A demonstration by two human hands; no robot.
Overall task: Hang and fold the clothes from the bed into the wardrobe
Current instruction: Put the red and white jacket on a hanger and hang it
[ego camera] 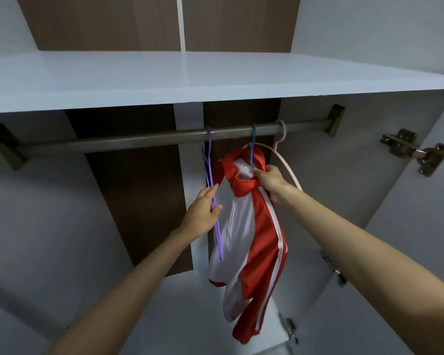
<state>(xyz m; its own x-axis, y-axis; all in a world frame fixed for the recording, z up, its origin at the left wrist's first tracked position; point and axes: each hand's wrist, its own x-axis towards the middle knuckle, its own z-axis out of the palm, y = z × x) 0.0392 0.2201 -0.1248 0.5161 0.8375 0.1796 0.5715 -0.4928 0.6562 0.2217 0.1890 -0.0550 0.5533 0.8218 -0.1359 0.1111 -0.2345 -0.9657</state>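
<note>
A red and white jacket (256,239) hangs on a blue hanger (253,144) hooked over the wardrobe rail (144,138). My right hand (271,181) grips the jacket at its collar, just below the blue hook. To the left, an empty purple hanger (210,175) hangs from the same rail. My left hand (203,213) touches the purple hanger with straight fingers and thumb either side of it. A pink hanger (285,155) hangs empty behind the jacket, on the right.
A white shelf (215,78) spans the wardrobe above the rail. The open door on the right carries metal hinges (415,149). The left stretch of the rail holds no hangers. Dark brown back panels sit behind.
</note>
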